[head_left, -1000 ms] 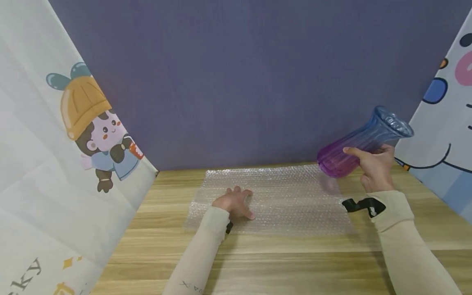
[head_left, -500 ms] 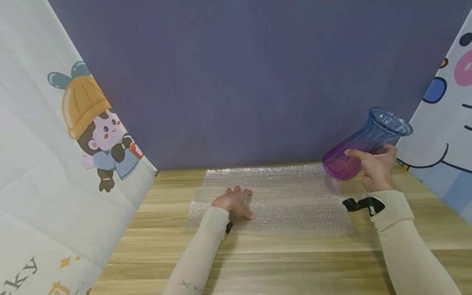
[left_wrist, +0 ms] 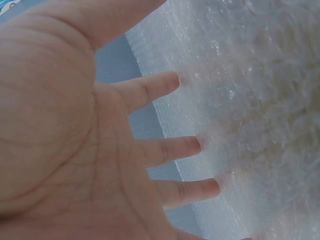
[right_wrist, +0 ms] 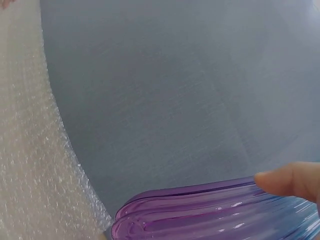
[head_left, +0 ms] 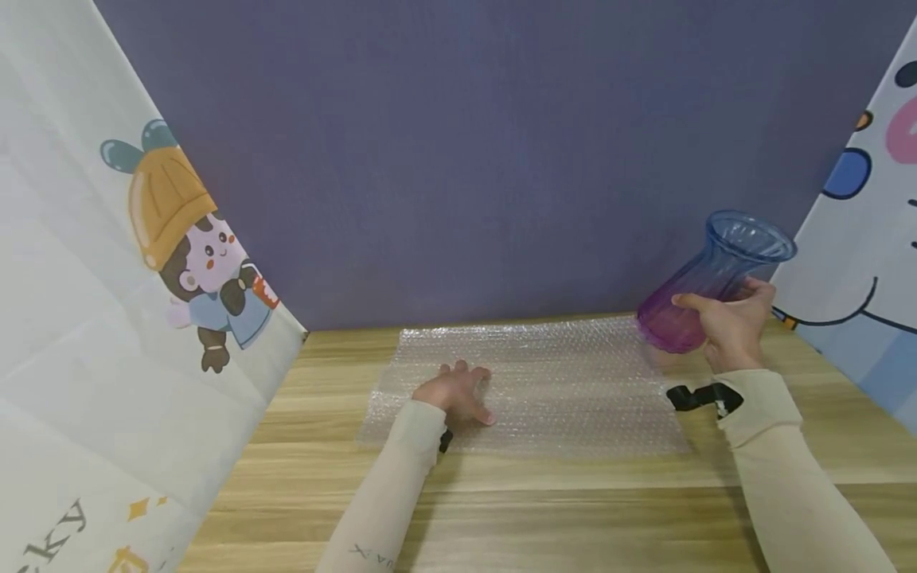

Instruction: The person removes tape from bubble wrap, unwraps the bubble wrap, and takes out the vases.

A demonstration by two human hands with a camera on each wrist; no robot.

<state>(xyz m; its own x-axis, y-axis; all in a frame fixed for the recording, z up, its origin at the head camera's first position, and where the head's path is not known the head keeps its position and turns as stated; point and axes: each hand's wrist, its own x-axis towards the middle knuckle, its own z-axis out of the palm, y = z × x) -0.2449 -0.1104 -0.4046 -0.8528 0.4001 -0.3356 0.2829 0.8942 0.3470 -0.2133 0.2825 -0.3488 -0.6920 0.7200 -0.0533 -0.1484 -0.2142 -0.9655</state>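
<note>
A glass vase (head_left: 705, 278), blue at its flared mouth and purple at its base, is tilted with the mouth up and to the right. My right hand (head_left: 738, 322) grips it round the body, thumb on the near side. The base hangs by the far right corner of a bubble wrap sheet (head_left: 566, 390) that lies flat on the table. On the sheet's left part rests my left hand (head_left: 454, 391), fingers spread. In the left wrist view its fingertips (left_wrist: 192, 145) touch the bubble wrap. The right wrist view shows the vase's ribbed purple base (right_wrist: 190, 212) beside the wrap's edge.
The wood-grain table (head_left: 530, 517) meets a dark blue-grey back panel (head_left: 458, 159). White side panels with cartoon prints stand at the left (head_left: 86, 318) and the right (head_left: 888, 263).
The vase has turned more upright in my right hand, its base shifting right and slightly down toward the sheet's right edge. My left hand has stayed in place on the bubble wrap.
</note>
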